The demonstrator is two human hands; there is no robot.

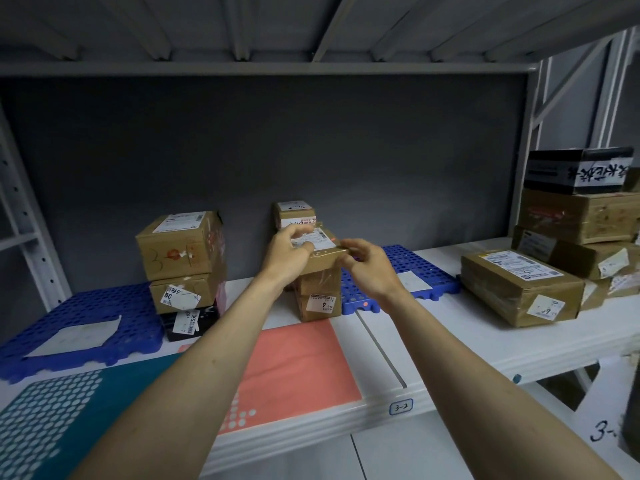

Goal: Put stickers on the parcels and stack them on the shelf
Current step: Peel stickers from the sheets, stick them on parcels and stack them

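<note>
Both hands meet at a small brown parcel (323,252) that sits on top of the middle stack (317,296) on the white shelf (450,344). The left hand (289,252) curls its fingers round the parcel's left top edge, and the right hand (369,268) pinches its right front corner with curled fingers. The parcel carries a white label on top. The box under it shows a sticker marked 4 on its front face.

Taking the middle stack as the landmark: a smaller box (294,213) stands just behind it against the grey back panel. Left of it, with a clear gap between, rises a stack of 3 parcels (183,268) on the inner edge of a blue perforated mat (86,327). Right of it lies a second blue mat (412,275), touching the stack's base. Further right, well apart, a flat parcel (519,285) lies near the shelf's front edge, with a taller pile (578,216) behind it.

In front of the middle stack the shelf is open down to its front lip, covered by a pink sheet (298,362) and a teal dotted sheet (69,410). A tag (401,407) on the lip reads 3-2.
</note>
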